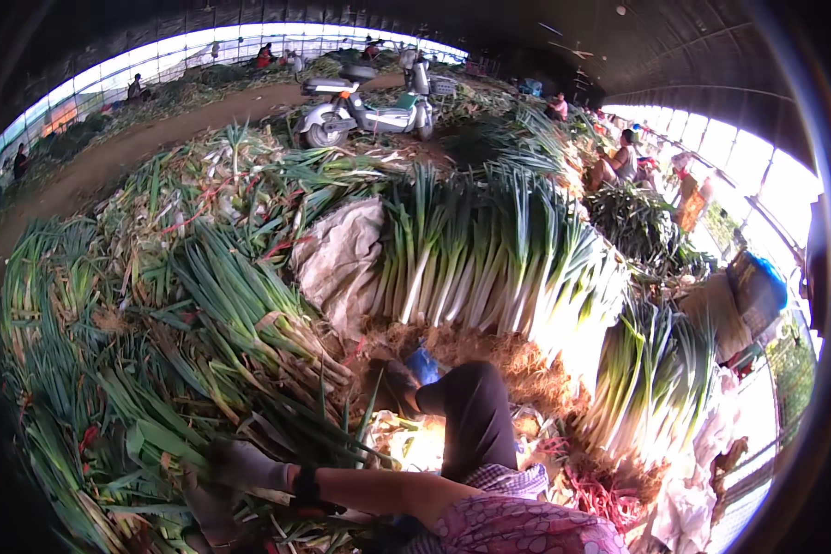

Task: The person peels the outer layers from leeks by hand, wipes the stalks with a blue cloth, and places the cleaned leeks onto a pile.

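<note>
My right arm crosses the lower part of the view toward the left, a dark band on its wrist. At its end my right hand (249, 464), in a grey glove, reaches into a heap of long green onions (157, 388). My left hand (210, 512), gloved and in deep shadow, is just below it, against the same heap. The fingers of both hands are dark and blurred, so what they hold cannot be made out. Broad green leaves (157, 443) lie right beside the right hand. Beyond them a thick sheaf of green onions (249, 295) slants toward my foot.
Trimmed green onions (471, 268) stand in a row ahead, roots toward me, with another bunch (656, 369) at right. A pale sack (342, 258) lies beside the row. Red ties (600, 499) are near my bent knee (480, 415). A scooter (369, 111) and several people are farther off.
</note>
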